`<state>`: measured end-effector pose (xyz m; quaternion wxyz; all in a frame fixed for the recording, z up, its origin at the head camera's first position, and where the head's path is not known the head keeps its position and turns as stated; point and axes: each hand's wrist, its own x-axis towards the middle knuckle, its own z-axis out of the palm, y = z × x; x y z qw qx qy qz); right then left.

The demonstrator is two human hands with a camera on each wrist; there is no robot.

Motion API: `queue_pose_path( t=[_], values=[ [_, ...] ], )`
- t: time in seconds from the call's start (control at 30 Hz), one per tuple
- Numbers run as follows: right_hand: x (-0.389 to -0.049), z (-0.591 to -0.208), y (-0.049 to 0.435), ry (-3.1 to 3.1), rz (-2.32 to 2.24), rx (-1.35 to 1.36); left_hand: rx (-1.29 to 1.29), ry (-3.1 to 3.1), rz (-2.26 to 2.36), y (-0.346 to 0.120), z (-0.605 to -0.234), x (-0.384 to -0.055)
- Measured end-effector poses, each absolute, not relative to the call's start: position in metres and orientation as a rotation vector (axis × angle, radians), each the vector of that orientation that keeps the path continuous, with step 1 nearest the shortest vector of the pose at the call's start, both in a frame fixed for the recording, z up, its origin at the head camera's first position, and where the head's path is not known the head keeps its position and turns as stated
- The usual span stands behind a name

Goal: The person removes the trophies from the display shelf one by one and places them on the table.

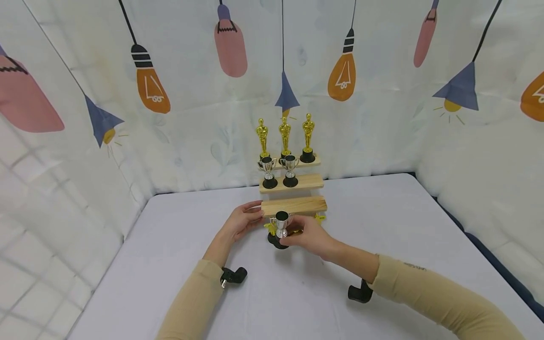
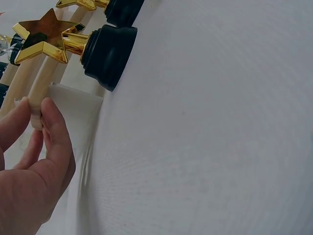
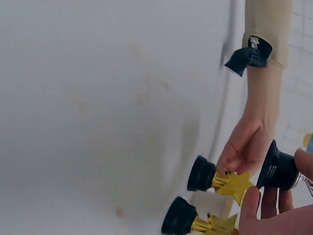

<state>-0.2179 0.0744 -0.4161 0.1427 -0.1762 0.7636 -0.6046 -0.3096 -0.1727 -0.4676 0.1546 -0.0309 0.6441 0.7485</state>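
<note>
My right hand (image 1: 312,238) holds a small silver trophy cup (image 1: 282,222) by its black base, in front of the lowest board of a wooden tiered stand. In the right wrist view the cup's black base (image 3: 279,166) sits between thumb and fingers. At the board's left end, my left hand (image 1: 242,221) pinches the wooden board (image 1: 297,204); the left wrist view shows thumb and fingertips on its edge (image 2: 38,105). Gold star trophies (image 2: 46,36) with black bases stand before the stand, partly hidden in the head view by the cup and right hand.
On the middle board stand two silver trophy cups (image 1: 290,170), left and centre. Three gold figure trophies (image 1: 308,134) line the top board. A white-covered table (image 1: 361,226) lies beneath, and a patterned curtain (image 1: 191,141) hangs behind.
</note>
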Motion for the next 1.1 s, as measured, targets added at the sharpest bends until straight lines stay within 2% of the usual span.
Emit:
queue_pose_path(
  t=[0.53,1.1],
  values=[
    [-0.217,-0.454,0.057,2.207,-1.681,-0.429,-0.066,1.845,2.171,-0.172,-0.470,-0.311],
    [-0.216,-0.462,0.048,2.312,-1.600,-0.418,-0.077,1.829,2.176,-0.172,-0.470,-0.309]
  ],
)
